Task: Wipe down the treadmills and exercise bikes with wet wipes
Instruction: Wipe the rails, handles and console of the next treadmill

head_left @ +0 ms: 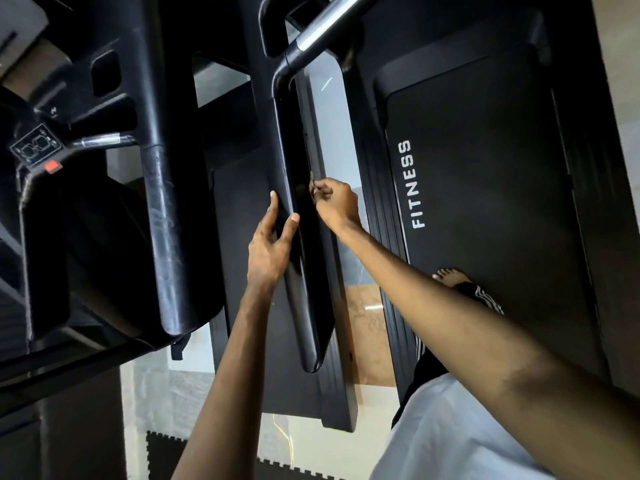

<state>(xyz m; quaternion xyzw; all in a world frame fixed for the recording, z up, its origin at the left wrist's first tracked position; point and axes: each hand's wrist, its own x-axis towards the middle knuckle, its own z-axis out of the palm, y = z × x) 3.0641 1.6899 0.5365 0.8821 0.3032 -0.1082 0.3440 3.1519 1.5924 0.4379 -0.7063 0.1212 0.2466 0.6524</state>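
Under my feet lies the treadmill belt (485, 185), FITNESS printed along its left edge, with my bare foot (450, 275) planted on it close to that edge. Beyond the deck's left edge stands a second machine (166, 202), well apart from where I'm working. Between the two, above the deck's left edge, runs the black handrail (311, 323), the part I judge I'm cleaning now.

My left hand (272, 244) clasps the rail, fingers up its outer side and thumb over the top. My right hand (337, 202) is at the rail's inner face, fingers curled and pinching a small scrap (312, 181). I take it for the wipe, though it's too small to be sure.

Pinched that thin, the scrap could slip and drop into the gap beside the deck. The patch under my left palm may go unwiped unless I shift my grip. Moisture dripping onto the belt could make my bare foot slide.
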